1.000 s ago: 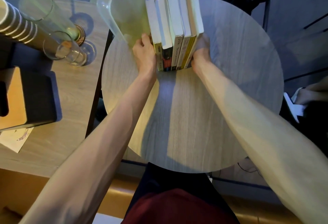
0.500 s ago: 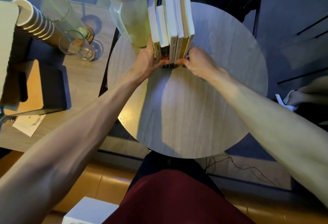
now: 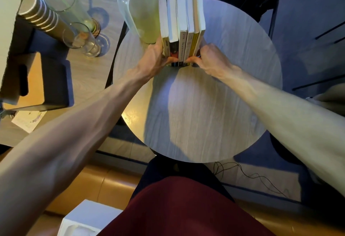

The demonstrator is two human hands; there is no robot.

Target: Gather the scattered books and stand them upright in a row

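Note:
Several books (image 3: 182, 20) stand upright in a tight row on the round wooden table (image 3: 205, 108), spines toward me. My left hand (image 3: 155, 60) presses flat against the leftmost book, its thumb across the lower spines. On the other side my right hand (image 3: 211, 59) holds the rightmost book, fingertips touching the spine bottoms. Both hands squeeze the row between them.
A plastic pitcher (image 3: 138, 11) with a blue lid stands just left of the books. On the side table at left are tall glasses (image 3: 82, 35), a stack of paper cups (image 3: 37, 17) and a dark box (image 3: 37, 78). A cable (image 3: 252, 176) lies on the floor.
Both hands slid from the sides of the row toward the spines' lower ends, thumbs now in front. The camera view shifted back slightly.

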